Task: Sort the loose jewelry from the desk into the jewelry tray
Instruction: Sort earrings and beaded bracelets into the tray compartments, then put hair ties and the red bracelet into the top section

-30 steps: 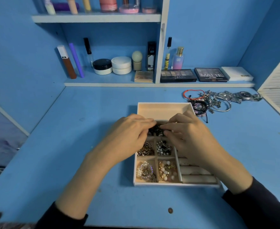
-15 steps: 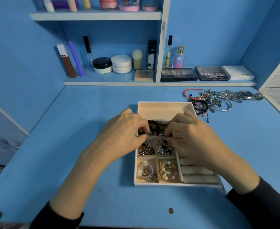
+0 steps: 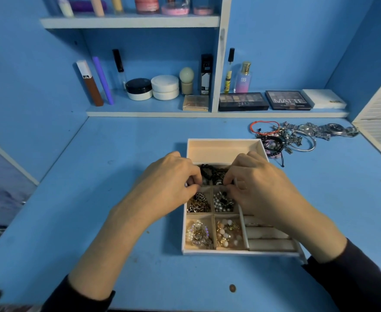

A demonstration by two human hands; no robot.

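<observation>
A: What are the hands doing?
B: Left hand and right hand both have their fingers curled down, each pinching an end of the beads; the fingertips are mostly hidden under the knuckles

A: Where are the beads?
B: In the tray, in the far row of small cells, just nearer than the big compartment; they seem to lie across the divider between two cells; I can't tell whether they rest on the floor or hang from the fingers

A: How will they handle?
B: Light and limp, I'd judge; a strung loop of hard round beads, so it sags and bunches and won't hold a shape; single beads are likely slick, so pinch the string between beads or gather the whole loop; a hard pull could snap the cord

A: What's around them?
B: A chain and pearls in the cells just nearer; ring rolls along the tray's right side, partly under the right wrist

A: Anything loose on the desk?
B: A pile of bracelets beside the tray's far right corner, with a watch at its far edge; they look stiffer, heavier and tangled; I'd lift each singly by its band
</observation>
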